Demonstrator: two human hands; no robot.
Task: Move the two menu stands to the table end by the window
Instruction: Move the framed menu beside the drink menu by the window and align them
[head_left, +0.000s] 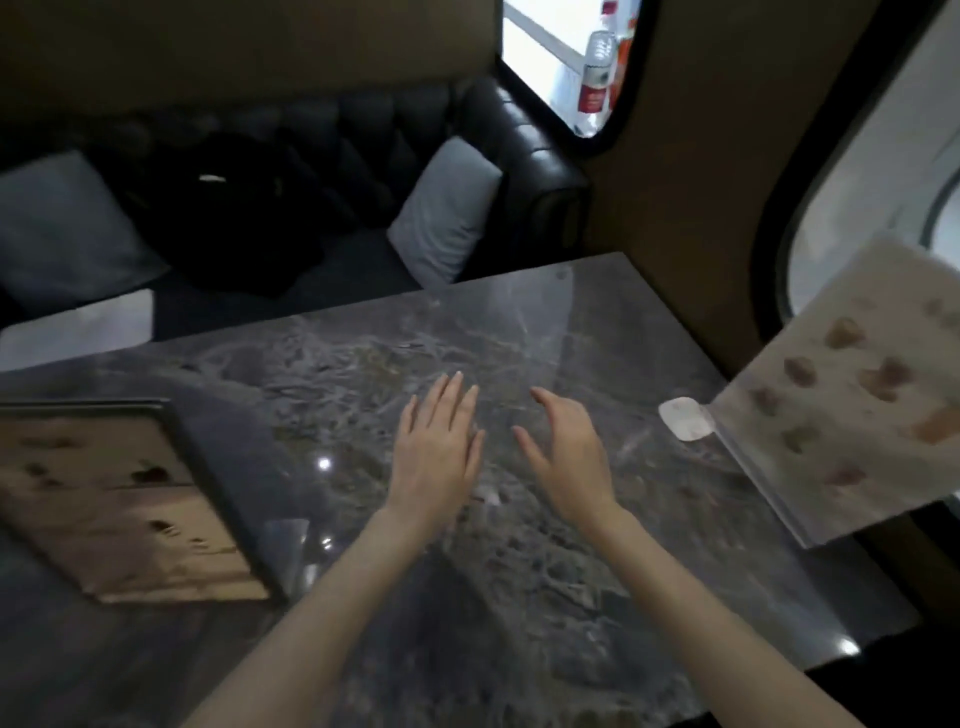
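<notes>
I note left hand (436, 447) flat, right hand (563, 447) half-curled; both empty above table (363, 364). Risk: clear stand (841, 395) overhangs edge, careless grab tips it; framed stand (119, 499) unreached.

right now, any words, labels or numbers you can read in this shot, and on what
None can be read.
Menu stand by the window: food pictures only, any print blurred.
Black-framed menu at left: dark marks, too blurred.
Bottle in the window: red and white label, too small.
White tag on the table: blank or blurred.
</notes>
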